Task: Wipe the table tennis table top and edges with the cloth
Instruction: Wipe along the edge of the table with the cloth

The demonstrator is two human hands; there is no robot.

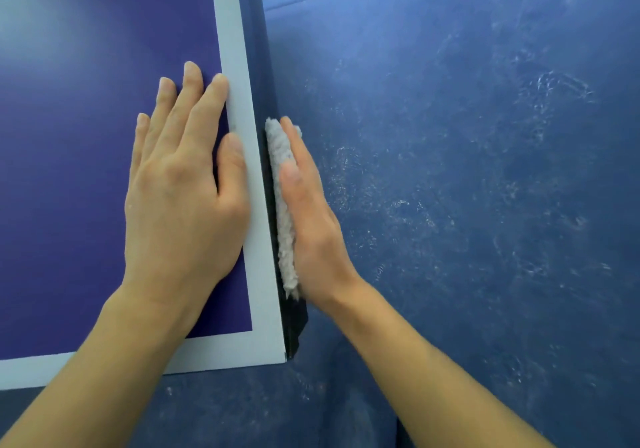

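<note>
Right hand (308,225) flat, cloth (282,184) against table edge (257,52)

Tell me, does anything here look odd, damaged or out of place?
Only the floor: whitish scuffs are smeared across it right of the table. The cloth sits flat against the table's side edge under the right hand, as expected.
</note>
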